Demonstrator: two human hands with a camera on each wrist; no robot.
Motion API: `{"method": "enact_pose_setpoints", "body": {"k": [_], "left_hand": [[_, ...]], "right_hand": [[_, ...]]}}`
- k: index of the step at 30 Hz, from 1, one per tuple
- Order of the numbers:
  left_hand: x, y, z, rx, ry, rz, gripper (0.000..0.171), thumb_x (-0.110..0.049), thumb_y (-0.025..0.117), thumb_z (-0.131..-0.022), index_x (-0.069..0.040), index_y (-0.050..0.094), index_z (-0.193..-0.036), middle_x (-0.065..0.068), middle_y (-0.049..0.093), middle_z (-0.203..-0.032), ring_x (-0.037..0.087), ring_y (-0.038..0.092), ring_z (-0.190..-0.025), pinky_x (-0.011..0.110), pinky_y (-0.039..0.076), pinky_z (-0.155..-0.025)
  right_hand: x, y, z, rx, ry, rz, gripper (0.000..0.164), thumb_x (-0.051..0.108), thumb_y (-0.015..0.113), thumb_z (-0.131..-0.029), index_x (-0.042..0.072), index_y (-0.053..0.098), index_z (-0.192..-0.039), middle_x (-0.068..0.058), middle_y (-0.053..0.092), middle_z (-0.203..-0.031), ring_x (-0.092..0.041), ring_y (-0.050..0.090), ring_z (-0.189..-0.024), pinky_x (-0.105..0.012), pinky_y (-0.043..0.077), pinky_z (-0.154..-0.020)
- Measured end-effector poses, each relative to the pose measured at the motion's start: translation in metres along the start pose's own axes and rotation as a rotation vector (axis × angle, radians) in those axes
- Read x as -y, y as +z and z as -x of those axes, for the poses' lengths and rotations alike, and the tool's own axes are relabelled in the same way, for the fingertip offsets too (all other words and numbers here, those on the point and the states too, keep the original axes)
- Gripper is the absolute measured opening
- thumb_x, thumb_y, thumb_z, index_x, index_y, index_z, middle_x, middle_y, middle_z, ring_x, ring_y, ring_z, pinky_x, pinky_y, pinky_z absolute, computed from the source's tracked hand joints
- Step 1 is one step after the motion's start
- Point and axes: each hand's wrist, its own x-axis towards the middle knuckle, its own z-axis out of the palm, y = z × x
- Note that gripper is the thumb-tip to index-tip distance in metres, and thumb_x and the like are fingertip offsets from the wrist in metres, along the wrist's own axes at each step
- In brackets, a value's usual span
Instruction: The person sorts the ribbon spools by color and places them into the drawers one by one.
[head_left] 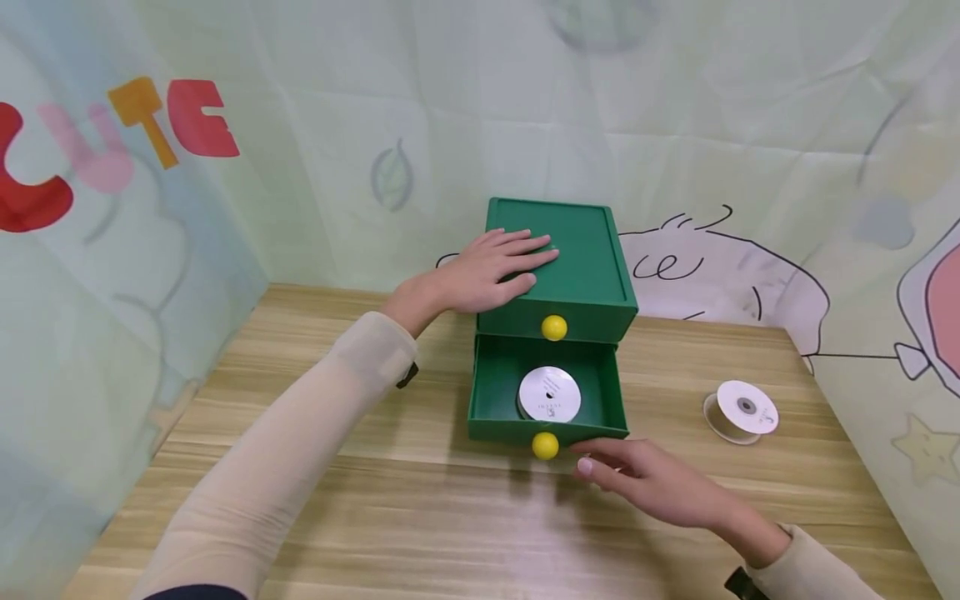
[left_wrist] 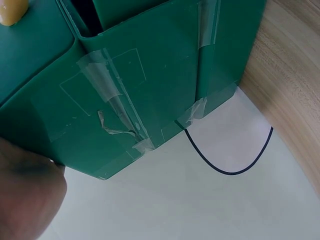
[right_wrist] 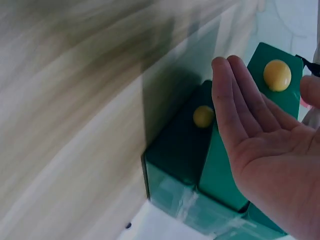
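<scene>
A green drawer cabinet (head_left: 577, 250) with yellow knobs stands against the back wall. Across the left part of its top rests my left hand (head_left: 498, 268), palm down with fingers spread. Below the closed top drawer, another drawer (head_left: 487, 429) is pulled out, and a white ribbon spool (head_left: 550, 393) lies inside it. My right hand (head_left: 660, 483) is at the drawer's front, right of its yellow knob (head_left: 545, 446), with fingertips close under the lower edge. In the right wrist view, the right hand's fingers (right_wrist: 230, 107) look straight and hold nothing. A lower knob (right_wrist: 203, 116) shows beside them.
Right of the cabinet, a second white spool (head_left: 742, 410) sits on the wood-grain table (head_left: 420, 517). Printed cloth walls (head_left: 337, 150) enclose the table at the back and sides. Clear tape (left_wrist: 107, 80) runs over the cabinet's side seams.
</scene>
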Motion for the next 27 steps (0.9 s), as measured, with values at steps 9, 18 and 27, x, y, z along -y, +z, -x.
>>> {"method": "enact_pose_setpoints", "body": {"k": [9,18,27], "left_hand": [[0.0,0.001,-0.002,-0.007,0.011,0.002,0.058,-0.039,0.036,-0.115,-0.021,0.03,-0.17,0.002,0.02,-0.178,0.027,0.009,-0.166,0.047,-0.002,-0.133],[0.0,0.001,-0.004,-0.005,0.011,-0.001,0.058,-0.039,0.036,-0.115,-0.021,0.029,-0.17,0.002,0.02,-0.178,0.027,0.009,-0.166,0.046,-0.002,-0.133],[0.0,0.001,-0.004,0.0,0.007,0.0,0.058,-0.04,0.036,-0.115,-0.021,0.03,-0.17,0.002,0.02,-0.178,0.027,0.009,-0.166,0.046,-0.002,-0.133]], "right_hand": [[-0.004,0.014,-0.017,0.034,0.021,-0.224,0.047,0.035,0.045,-0.116,0.0,0.066,-0.139,-0.015,0.076,-0.125,-0.035,0.07,-0.114,-0.039,0.061,-0.096],[-0.002,0.024,-0.021,0.063,0.104,-0.591,0.06,0.041,0.04,-0.117,-0.011,0.056,-0.141,-0.023,0.073,-0.13,-0.029,0.073,-0.118,-0.039,0.059,-0.102],[-0.005,0.034,-0.025,0.06,0.161,-0.853,0.048,0.037,0.051,-0.114,-0.005,0.059,-0.137,-0.026,0.068,-0.138,-0.026,0.072,-0.122,-0.039,0.057,-0.106]]}}
